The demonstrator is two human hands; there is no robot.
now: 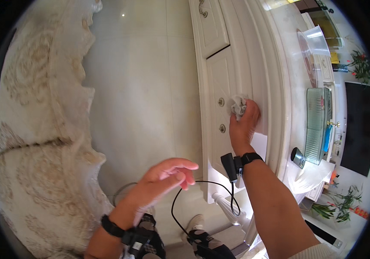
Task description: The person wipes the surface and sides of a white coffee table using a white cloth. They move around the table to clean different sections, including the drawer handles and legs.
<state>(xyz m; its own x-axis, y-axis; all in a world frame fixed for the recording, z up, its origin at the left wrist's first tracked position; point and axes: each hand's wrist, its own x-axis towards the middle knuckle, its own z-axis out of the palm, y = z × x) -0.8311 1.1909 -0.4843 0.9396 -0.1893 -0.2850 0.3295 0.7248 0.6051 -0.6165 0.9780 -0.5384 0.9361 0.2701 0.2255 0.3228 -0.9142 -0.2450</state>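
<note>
My right hand (245, 124) grips a crumpled grey-white cloth (238, 105) and holds it against the side of a cream table with drawers (217, 77). The cloth lies beside two round ornate metal knobs, the nearer knob (222, 128) and the farther knob (221, 102). Over the floor, my left hand (165, 174) hangs in the air, fingers loosely curved and apart, holding nothing. Each wrist wears a black strap with a small device, and a black cable (172, 210) loops between my arms.
At the left, a sofa (42, 81) wears a patterned cover with a scalloped edge. Pale tiles (133, 97) form the floor. A ribbed greenish clear box (316, 126), a dark cup-like object (297, 157) and a clear plastic container (316, 40) stand on the tabletop. A turned table leg (230, 208) is near my feet.
</note>
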